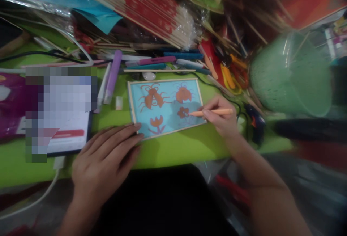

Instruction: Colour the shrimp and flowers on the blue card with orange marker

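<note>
A light blue card with a pale stick border lies on the green table. Drawn on it are two orange beetles, an orange tulip and a small orange flower. My right hand is closed around an orange marker, its tip at the small flower at the lower right. My left hand lies flat, fingers stretched out, with the fingertips on the card's lower left corner. A small whitish block sits left of the card.
A pixelated phone or tablet with a white cable stands at the left. Purple marker, pens and sticks line the back. Bundled red-and-cream sticks lie behind. Yellow-handled scissors and a green bucket are at the right.
</note>
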`<state>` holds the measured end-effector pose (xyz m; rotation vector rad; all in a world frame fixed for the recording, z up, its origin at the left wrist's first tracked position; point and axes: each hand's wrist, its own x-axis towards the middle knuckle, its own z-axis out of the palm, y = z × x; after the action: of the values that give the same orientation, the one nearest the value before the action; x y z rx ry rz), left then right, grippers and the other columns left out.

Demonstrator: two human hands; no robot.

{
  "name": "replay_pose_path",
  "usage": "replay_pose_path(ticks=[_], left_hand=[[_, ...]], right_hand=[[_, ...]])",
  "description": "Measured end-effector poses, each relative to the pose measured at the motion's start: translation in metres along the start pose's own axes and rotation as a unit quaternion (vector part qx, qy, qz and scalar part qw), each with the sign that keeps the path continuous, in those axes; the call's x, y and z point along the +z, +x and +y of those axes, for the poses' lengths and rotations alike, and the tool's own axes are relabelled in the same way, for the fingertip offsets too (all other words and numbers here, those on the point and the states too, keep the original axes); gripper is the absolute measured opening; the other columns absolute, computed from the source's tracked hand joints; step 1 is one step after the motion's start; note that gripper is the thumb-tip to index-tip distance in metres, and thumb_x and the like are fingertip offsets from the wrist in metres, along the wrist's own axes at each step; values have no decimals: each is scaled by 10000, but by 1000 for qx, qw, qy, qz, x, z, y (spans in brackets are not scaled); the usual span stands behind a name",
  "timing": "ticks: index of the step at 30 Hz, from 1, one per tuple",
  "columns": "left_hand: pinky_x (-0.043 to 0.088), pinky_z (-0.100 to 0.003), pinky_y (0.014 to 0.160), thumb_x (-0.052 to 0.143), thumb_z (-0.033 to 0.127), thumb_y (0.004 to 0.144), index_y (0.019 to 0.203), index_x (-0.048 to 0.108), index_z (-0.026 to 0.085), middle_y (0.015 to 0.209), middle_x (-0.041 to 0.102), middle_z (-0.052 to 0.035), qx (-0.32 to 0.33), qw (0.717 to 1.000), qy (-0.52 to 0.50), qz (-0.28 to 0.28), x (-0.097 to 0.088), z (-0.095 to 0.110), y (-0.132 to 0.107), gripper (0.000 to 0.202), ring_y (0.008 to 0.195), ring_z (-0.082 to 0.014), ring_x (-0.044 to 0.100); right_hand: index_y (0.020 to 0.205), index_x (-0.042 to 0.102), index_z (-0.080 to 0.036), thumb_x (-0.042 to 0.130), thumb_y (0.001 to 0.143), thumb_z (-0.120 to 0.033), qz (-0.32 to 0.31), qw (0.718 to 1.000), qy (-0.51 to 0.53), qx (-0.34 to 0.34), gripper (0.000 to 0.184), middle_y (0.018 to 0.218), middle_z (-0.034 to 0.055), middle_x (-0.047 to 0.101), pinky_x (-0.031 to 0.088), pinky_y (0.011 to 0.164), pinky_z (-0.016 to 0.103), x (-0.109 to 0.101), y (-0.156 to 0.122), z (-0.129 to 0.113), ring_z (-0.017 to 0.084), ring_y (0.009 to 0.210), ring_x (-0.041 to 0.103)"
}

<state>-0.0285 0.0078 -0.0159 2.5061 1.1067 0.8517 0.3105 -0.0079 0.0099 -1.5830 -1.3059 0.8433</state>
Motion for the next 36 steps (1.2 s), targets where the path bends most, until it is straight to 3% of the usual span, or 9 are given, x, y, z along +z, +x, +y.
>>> replay_pose_path(ticks=[14,36], left_hand=[[586,-483,1009,722,166,921,1220,690,294,1302,764,-15,9,1000,7,6,0,1,2,327,1123,-263,746],[593,-499,989,726,160,921,1204,686,277,1297,766,-28,13,1000,13,6,2,1,2,309,1107,-273,752]], right_hand=[[816,710,-224,786,869,-364,-8,1000,-23,-16,168,691,-15,733,498,537,282,3,1,-5,149,598,658],[769,689,-240,799,838,-341,-13,1000,2,-8,164,659,-23,679,531,595,318,0,0,-1,169,635,646]])
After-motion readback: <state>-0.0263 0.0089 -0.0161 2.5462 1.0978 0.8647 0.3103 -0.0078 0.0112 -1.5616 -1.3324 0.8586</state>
